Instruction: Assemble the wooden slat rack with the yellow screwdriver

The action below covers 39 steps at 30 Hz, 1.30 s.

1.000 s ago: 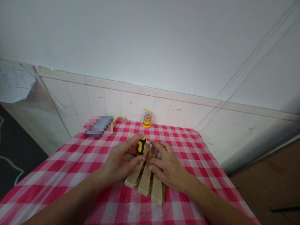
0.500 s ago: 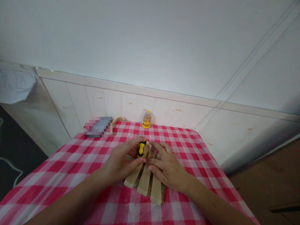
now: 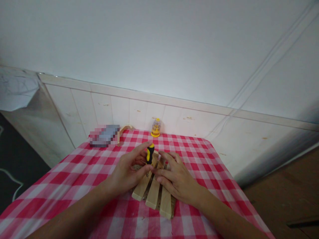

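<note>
A small wooden slatted piece [image 3: 153,196] lies on the red-and-white checked tablecloth [image 3: 74,169]. My left hand [image 3: 127,171] is closed around a black-and-yellow screwdriver [image 3: 150,154], held upright with its tip down on the slats. My right hand [image 3: 174,177] lies flat on the slats with fingers stretched out, its fingertips next to the screwdriver's shaft. The screwdriver tip and the slats' far end are hidden by my hands.
A yellow screwdriver-bit holder with a clear cap [image 3: 156,127] stands at the table's far edge by the white panelled wall. A blurred grey object [image 3: 104,135] and a curved wooden piece [image 3: 124,128] sit at the far left corner. Wooden floor [image 3: 281,205] lies to the right.
The screwdriver handle has tilted slightly between the frames and my left fingers have shifted round it. My right hand stays on the slats.
</note>
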Available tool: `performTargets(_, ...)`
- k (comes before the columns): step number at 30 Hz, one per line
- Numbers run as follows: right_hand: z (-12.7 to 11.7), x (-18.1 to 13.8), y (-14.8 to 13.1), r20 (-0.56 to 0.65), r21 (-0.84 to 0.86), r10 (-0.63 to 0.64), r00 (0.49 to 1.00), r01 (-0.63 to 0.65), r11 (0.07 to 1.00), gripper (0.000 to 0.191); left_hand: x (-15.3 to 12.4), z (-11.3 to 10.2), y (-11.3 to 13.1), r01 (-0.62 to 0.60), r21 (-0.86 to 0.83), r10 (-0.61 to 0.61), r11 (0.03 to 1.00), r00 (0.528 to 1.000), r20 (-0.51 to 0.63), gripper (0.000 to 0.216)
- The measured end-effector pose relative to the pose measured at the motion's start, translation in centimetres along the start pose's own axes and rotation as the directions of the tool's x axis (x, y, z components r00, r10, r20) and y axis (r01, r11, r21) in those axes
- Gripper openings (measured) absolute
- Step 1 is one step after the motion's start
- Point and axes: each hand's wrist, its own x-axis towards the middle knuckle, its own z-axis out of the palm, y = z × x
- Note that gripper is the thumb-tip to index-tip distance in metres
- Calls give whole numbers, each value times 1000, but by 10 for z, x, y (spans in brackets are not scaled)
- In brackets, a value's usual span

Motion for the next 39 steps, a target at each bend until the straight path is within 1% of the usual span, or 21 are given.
performTargets(3, 1, -1, 1, -15, 9, -14, 1000, 14, 1000, 31, 4, 5, -5, -12, -83, 1, 997, 991, -134, 69)
performTargets(5, 3, -1, 2, -18, 14, -21, 1000, 21, 1000, 31, 6, 8, -9, -12, -96, -4, 995, 986, -167, 69)
performTargets(9, 4, -1, 2, -9, 2, -12, 1000, 12, 1000, 30, 8, 10, -15, 23, -96, -35, 995, 991, -129, 68)
performTargets(14, 4, -2, 2, 0, -10, -1, 1000, 1, 1000, 29, 9, 13, -19, -2, -81, -6, 997, 996, -88, 67)
performTargets(18, 4, -2, 2, -10, -2, -4, 1000, 4, 1000, 29, 10, 13, -19, -4, -24, 2, 1000, 997, -83, 66)
performTargets(23, 4, -1, 2, -29, 9, -14, 999, 14, 1000, 30, 12, 11, -23, -90, 111, 97, 990, 993, -61, 64)
performTargets(25, 4, 0, 2, -19, 8, -8, 1000, 8, 1000, 30, 12, 11, -23, -117, 154, 130, 981, 989, -75, 64)
performTargets(29, 4, -1, 2, -22, 4, -9, 1000, 9, 1000, 30, 13, 12, -23, -152, 222, 180, 963, 977, -112, 65)
performTargets(33, 5, -2, 3, -25, 8, -7, 1000, 8, 1000, 31, 13, 13, -24, -182, 293, 218, 939, 971, -95, 63)
performTargets(36, 5, -2, 3, -16, 10, -2, 1000, 3, 1000, 31, 14, 14, -25, -181, 293, 214, 939, 973, -88, 63)
performTargets(39, 6, -2, 3, -20, 4, -7, 1000, 7, 1000, 31, 14, 14, -23, -174, 250, 196, 953, 978, -68, 61)
